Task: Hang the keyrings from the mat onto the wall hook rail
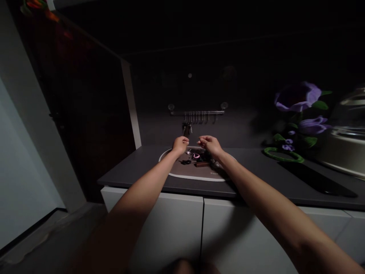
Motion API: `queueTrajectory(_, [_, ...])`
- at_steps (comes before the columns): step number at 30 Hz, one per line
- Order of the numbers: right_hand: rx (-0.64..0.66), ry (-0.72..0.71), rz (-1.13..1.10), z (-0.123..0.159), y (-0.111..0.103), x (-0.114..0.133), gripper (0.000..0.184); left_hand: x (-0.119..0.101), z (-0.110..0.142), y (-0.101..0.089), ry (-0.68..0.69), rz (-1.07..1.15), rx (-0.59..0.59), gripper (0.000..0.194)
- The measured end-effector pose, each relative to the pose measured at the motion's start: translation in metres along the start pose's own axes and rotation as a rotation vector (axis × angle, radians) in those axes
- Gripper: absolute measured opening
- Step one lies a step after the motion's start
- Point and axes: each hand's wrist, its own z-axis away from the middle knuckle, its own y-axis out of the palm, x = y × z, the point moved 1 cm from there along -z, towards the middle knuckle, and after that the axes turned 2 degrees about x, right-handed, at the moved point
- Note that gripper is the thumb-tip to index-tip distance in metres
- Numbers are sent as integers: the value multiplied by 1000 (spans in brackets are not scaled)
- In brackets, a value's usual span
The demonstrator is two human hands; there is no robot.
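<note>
My left hand is closed over the left part of a brown mat with a pale rim. Its fingertips meet the lower end of a dark key holder with keys, which hangs below a hook rail; whether they grip it is unclear. My right hand is pinched closed to the right of it, over the mat, and whatever lies between its fingertips is too small to name. Between and below the hands lie a pink ring-shaped item, dark keys, and a reddish-brown bar.
A clear rail with several hooks is fixed to the dark wall. On the right of the counter are purple fluffy flowers, a flat black object and a cream domed appliance. White cabinets stand below.
</note>
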Motion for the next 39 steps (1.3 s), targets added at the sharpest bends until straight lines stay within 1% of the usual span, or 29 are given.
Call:
queueTrajectory(3, [2, -49, 166, -1, -4, -10, 15, 10, -1, 8, 33, -105, 8, 15])
queueTrajectory(6, [27, -131, 465, 0, -7, -11, 16, 20, 0, 12, 65, -237, 16, 17])
queueTrajectory(9, [72, -210, 733, 2, -7, -8, 17, 28, 1, 13, 112, -366, 70, 18])
queueTrajectory(12, [132, -265, 876, 3, -4, -8, 17, 35, 1, 14, 156, -429, 121, 19])
queueTrajectory(16, [169, -268, 940, 1, -1, -14, 19, 42, -1, 19, 191, -472, 182, 20])
queueTrajectory(19, [170, -249, 958, 0, 0, -16, 20, 44, -1, 22, 164, -514, 218, 18])
queueTrajectory(25, [153, -251, 980, 0, 0, -16, 20, 45, 0, 21, 114, -455, 168, 12])
queueTrajectory(30, [162, -266, 997, -1, 0, -17, 19, 40, 1, 19, 138, -452, 171, 11])
queueTrajectory(35, [174, -264, 1006, -1, 1, -17, 20, 29, 1, 12, 186, -435, 67, 12])
queueTrajectory(39, [181, -264, 1016, 0, 2, -15, 20, 23, 1, 7, 193, -381, 33, 11])
